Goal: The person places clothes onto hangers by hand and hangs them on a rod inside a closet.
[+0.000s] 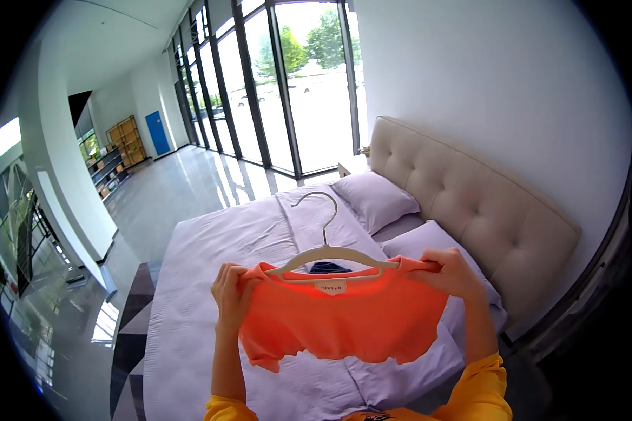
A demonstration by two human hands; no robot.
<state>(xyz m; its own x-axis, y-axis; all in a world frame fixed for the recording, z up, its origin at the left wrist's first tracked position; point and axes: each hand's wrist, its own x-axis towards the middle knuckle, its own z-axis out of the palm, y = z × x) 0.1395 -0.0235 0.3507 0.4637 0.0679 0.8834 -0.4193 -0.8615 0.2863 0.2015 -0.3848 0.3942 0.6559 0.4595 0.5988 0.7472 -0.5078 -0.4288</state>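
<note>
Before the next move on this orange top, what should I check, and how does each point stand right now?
1. Left hand gripping the orange top at its shoulder: ok.
2. Right hand gripping the opposite shoulder: ok.
3. Hanger at the neckline, with its hook pointing up: ok.
4. Both hanger ends seated inside the shoulders: cannot tell; cloth and fingers hide the tips.
5. Lower edge hanging even: not ok; it is wavy and bunched.
6. Top held clear of the bed: cannot tell from this single view.
</note>
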